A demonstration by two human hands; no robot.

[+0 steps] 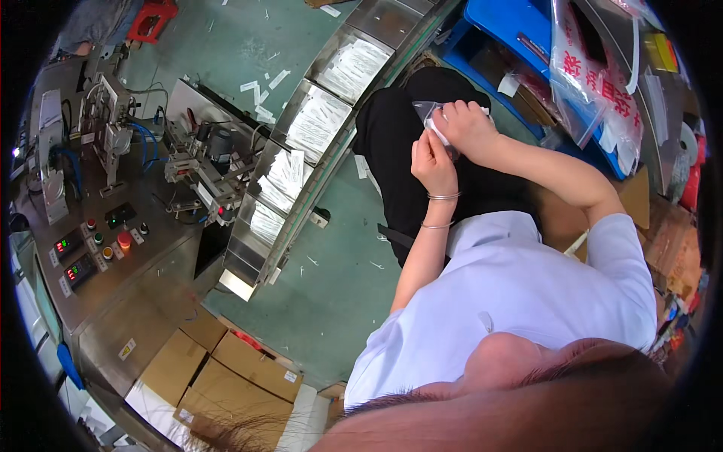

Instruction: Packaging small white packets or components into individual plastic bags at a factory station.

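Note:
Above my lap, both hands come together at a small clear plastic bag (427, 111) with something white (439, 124) in it. My left hand (434, 167) pinches the bag's lower side, its fingers closed. Over the top, my right hand (470, 132) is wrapped round the bag with its fingers bent. Most of the bag and the exact shape of the white contents are hidden behind my fingers. Dark trousers (399, 166) lie beneath the hands.
To the left runs a metal conveyor (325, 167) with compartments of flat white packets (320, 119). Beyond it stands a machine with a control panel (105, 245). A blue bin (501, 26) and printed plastic bag (584, 75) are at right; cardboard boxes (237, 388) sit lower left.

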